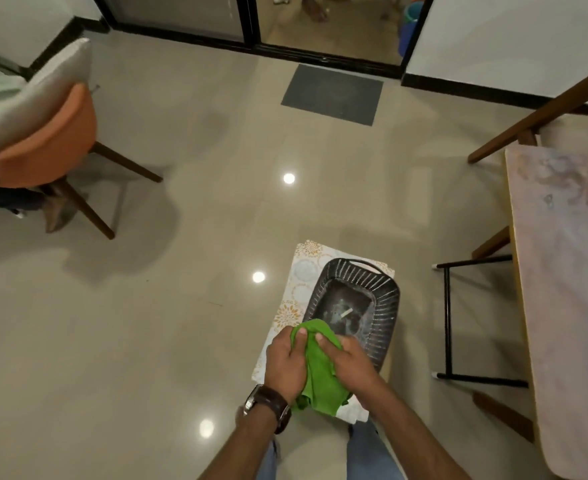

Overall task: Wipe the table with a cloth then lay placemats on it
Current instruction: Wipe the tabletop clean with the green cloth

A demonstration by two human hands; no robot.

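Note:
A green cloth (320, 379) hangs bunched between both my hands, above the near end of a dark slatted basket (382, 306). My left hand (285, 362), with a watch on its wrist, grips the cloth's left side. My right hand (348, 362) grips its right side. The basket stands on white placemats with an orange flower pattern (303, 271), which lie on the floor. The table (569, 271) with a pale marbled top runs along the right edge of the view, about an arm's length from my hands.
An orange and grey chair (46, 140) stands at the left with a person's leg beside it. A wooden chair (542, 116) sits at the table's far end. A black metal frame (448, 320) stands under the table. A grey doormat (332, 93) lies before a glass door.

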